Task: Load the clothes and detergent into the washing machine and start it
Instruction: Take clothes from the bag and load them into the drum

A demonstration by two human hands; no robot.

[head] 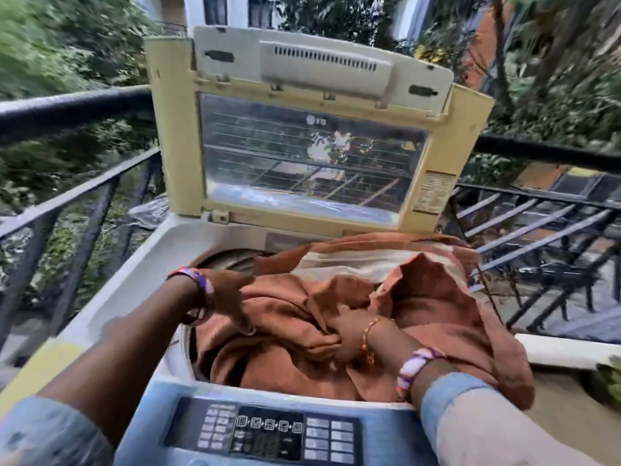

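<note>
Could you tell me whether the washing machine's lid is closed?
No, the lid stands raised behind the drum opening, where both hands push the rust-brown cloth down.

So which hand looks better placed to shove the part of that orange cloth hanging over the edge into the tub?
Probably the right hand: it grips the orange cloth nearest the overhanging side. The left hand rests flat opposite.

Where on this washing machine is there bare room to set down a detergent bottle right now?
The bare top deck on the left, between the drum opening and the railing, is free, though it may slope. Elsewhere it is crowded: the rust-orange cloth fills the drum and drapes over the right rim, with the left hand and right hand working in it. The control panel takes up the front edge.
</note>
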